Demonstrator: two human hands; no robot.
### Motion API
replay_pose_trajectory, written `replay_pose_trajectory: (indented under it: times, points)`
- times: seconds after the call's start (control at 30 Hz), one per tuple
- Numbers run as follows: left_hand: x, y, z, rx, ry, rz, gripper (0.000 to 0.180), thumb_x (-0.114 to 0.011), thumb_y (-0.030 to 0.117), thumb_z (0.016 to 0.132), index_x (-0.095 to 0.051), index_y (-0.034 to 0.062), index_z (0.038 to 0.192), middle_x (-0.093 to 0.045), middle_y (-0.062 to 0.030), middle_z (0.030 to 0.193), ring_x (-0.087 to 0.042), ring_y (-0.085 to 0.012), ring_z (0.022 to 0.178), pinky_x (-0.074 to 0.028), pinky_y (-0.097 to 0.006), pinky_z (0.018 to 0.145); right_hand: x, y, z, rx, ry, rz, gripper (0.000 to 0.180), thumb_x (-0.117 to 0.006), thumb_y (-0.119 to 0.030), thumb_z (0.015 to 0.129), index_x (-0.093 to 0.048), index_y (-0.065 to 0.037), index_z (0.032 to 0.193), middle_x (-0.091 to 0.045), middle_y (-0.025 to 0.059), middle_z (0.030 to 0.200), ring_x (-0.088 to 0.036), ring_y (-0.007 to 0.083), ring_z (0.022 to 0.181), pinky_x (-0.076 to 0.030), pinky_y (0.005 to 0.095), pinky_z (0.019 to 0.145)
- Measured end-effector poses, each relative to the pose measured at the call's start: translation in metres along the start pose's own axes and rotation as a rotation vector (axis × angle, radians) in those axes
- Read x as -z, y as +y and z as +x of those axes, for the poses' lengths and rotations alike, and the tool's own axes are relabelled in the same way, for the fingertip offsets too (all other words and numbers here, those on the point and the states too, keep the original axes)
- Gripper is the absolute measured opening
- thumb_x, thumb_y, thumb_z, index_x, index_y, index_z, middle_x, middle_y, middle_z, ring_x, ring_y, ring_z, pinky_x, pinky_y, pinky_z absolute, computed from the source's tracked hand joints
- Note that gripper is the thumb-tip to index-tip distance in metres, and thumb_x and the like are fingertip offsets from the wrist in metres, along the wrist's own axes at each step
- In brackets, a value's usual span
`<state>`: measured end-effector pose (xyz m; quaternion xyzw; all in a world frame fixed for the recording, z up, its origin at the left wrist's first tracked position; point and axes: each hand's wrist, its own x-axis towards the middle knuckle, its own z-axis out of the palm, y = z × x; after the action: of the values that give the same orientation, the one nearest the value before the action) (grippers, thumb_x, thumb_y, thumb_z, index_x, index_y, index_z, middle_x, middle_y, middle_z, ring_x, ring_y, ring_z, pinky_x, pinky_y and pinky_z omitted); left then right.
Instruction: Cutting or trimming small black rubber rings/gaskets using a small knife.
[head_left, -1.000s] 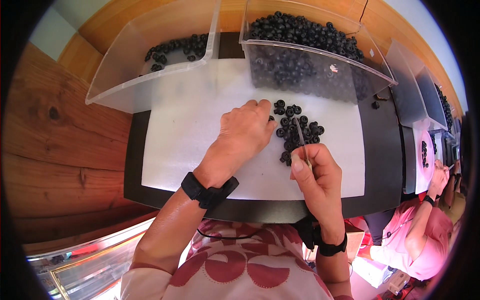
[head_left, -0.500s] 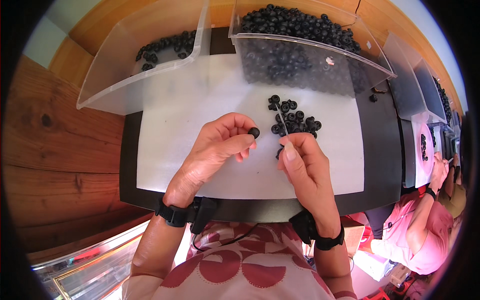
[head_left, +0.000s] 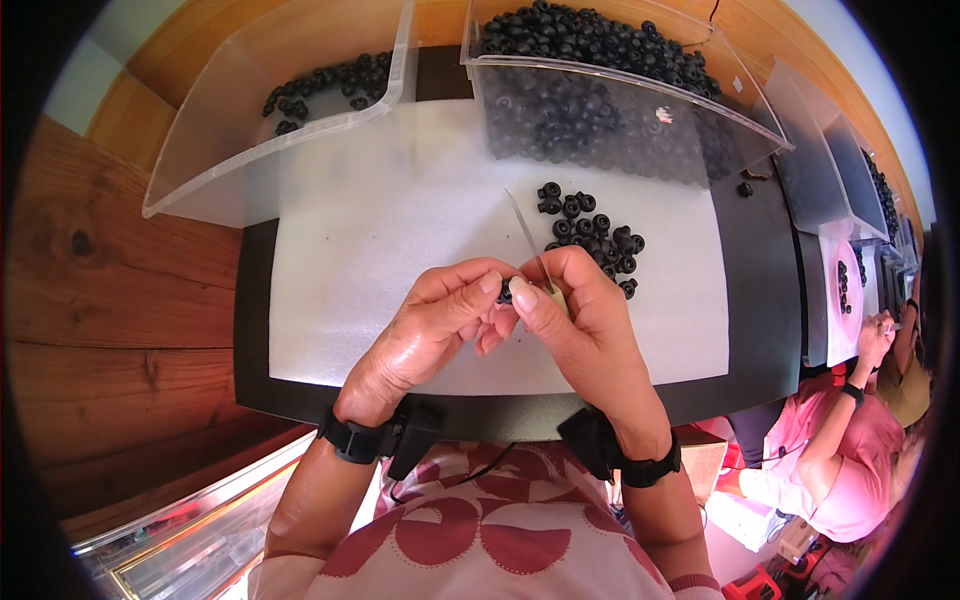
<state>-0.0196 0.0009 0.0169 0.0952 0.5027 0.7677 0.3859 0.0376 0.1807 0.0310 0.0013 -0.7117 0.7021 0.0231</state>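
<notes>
Black piece (head_left: 505,292) between inward-turned hands (head_left: 425,312) (thumbs uppermost, knife (head_left: 525,228) in right)

Smooth metal blade (head_left: 529,236), frosted plastic bin (head_left: 225,195)

The left hand (head_left: 425,315) and right hand (head_left: 590,325) meet at a small black part (head_left: 506,292), the right also gripping a slender blade (head_left: 526,228), beside a cluster of black parts (head_left: 601,223) on a white mat (head_left: 350,270).
</notes>
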Motion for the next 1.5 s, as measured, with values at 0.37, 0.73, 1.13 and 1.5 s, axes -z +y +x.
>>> replay_pose_trajectory:
  times: [0.37, 0.73, 1.13, 1.5]
  points:
    - [0.001, -0.007, 0.004, 0.042, -0.026, -0.087, 0.047, -0.045, 0.047, 0.108, -0.064, 0.0035, 0.105, -0.057, -0.0027, 0.078, -0.050, -0.0117, 0.067, -0.038, -0.026, 0.061, 0.003, -0.017, -0.012, -0.129, -0.006, 0.096, 0.021, -0.065, -0.014, 0.101, -0.053, 0.000, 0.110, -0.064, 0.0061, 0.092, -0.060, 0.0099, 0.089, -0.049, 0.0264, 0.079]
    - [-0.006, -0.009, 0.004, 0.071, 0.040, -0.003, 0.056, -0.045, 0.055, 0.106, -0.062, 0.0021, 0.099, -0.052, -0.0025, 0.076, -0.044, -0.0108, 0.066, -0.034, -0.027, 0.058, -0.004, -0.016, -0.007, 0.141, -0.023, -0.225, 0.014, -0.064, -0.006, 0.099, -0.051, -0.001, 0.103, -0.070, 0.0100, 0.086, -0.074, 0.0170, 0.079, -0.057, 0.0282, 0.070]
    - [-0.008, -0.008, 0.003, 0.023, -0.036, -0.057, 0.047, -0.047, 0.049, 0.107, -0.058, 0.0051, 0.092, -0.052, -0.0026, 0.077, -0.040, -0.0100, 0.066, -0.032, -0.025, 0.058, 0.003, 0.000, -0.008, 0.001, 0.043, -0.071, 0.019, -0.061, -0.018, 0.103, -0.053, -0.001, 0.107, -0.061, 0.0107, 0.078, -0.061, 0.0149, 0.070, -0.049, 0.0291, 0.063]
    - [0.004, -0.015, 0.010, -0.010, 0.037, -0.232, 0.044, -0.048, 0.046, 0.106, -0.054, 0.0044, 0.092, -0.054, -0.0047, 0.079, -0.042, -0.0100, 0.057, -0.030, -0.025, 0.051, 0.008, -0.013, -0.027, 0.062, -0.075, -0.439, 0.020, -0.060, -0.016, 0.101, -0.048, -0.003, 0.108, -0.064, 0.0147, 0.084, -0.064, 0.0350, 0.064, -0.049, 0.0417, 0.058]
